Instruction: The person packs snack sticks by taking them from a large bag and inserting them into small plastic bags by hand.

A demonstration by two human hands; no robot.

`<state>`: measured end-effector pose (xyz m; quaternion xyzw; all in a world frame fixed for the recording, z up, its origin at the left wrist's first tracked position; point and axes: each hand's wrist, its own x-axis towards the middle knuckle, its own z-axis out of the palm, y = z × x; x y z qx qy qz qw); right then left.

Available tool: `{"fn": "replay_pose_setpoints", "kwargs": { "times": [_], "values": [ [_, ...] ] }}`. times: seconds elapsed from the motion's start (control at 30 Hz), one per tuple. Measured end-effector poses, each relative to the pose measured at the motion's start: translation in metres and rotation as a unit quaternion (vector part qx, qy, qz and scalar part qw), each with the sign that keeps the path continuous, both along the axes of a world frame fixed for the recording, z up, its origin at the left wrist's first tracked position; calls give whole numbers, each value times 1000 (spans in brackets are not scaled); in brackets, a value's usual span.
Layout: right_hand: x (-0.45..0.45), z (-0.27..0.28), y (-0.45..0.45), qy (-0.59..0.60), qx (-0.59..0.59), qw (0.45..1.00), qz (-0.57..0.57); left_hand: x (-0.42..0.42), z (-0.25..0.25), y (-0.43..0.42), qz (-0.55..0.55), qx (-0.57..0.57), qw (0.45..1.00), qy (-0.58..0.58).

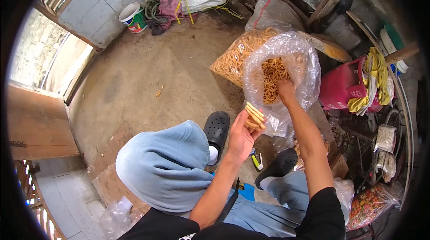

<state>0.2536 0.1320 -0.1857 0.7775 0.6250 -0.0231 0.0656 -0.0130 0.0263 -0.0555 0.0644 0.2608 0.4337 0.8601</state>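
Black sleeve (163,225); left hand (243,137) half-curled, gripping pale snack sticks (255,114).

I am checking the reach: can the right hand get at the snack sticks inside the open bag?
Likely yes: the open bag gapes wide, and the right hand reaches in, down at the snack sticks.

I see someone in a black short-sleeved top (163,225), a small white marking (187,237) on it cut off too soon to read. The jeans (174,168) are light blue and loose, fading nearly white at one knee. Black rubbery clogs (217,129), dotted with round holes, cover pale socks (215,154). Left hand (240,141) and right hand (286,89) are bare, as are the forearms (218,188).
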Motion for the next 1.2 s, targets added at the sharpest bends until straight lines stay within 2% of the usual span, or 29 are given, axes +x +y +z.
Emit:
{"fn": "replay_pose_setpoints", "kwargs": {
  "times": [0.1,0.17,0.2,0.23,0.27,0.3,0.37,0.4,0.47,0.6,0.67,0.7,0.77,0.83,0.87,0.9,0.97,1.2],
  "values": [
    [2,8,-10,-18,-16,999,45,1,1,-1,1,-14,1000,-24],
    [-9,27,-20,61,79,995,1,0,3,-1,5,-17,999,-28],
    [-11,27,-26,59,79,995,0,-2,2,-2,6,-15,999,-28],
    [-13,29,-32,198,178,964,-23,-3,2,-2,9,-12,999,-31],
    [-15,31,-38,331,273,903,-43,-3,2,-2,10,-10,999,-36],
    [-20,46,-49,327,274,903,-41,-5,2,-3,12,-5,999,-36],
    [-37,100,-76,554,223,781,-180,-5,3,-4,17,4,999,-42],
    [-45,121,-93,553,225,783,-178,-6,3,-5,25,8,999,-36],
    [-60,156,-126,664,261,672,-199,-6,4,-7,35,7,999,-41],
    [-72,195,-162,691,271,654,-147,-6,6,-11,23,28,998,-46],
    [-84,208,-169,682,270,666,-134,-5,10,-14,17,27,998,-44],
    [-90,213,-171,677,260,678,-120,-5,13,-15,19,22,999,-40],
    [-102,208,-171,690,270,661,-115,-3,19,-16,17,28,998,-44],
    [-110,202,-172,665,296,678,-106,-2,23,-19,1,44,998,-43],
    [-110,195,-171,629,302,710,-94,-1,23,-20,0,46,998,-44],
    [-112,193,-170,629,303,710,-94,0,21,-22,-5,53,998,-36],
    [-119,190,-166,529,399,749,-23,-1,19,-26,-11,59,998,-27],
    [-133,179,-162,625,363,683,-101,1,32,-27,-12,109,993,33]
  ]
}}
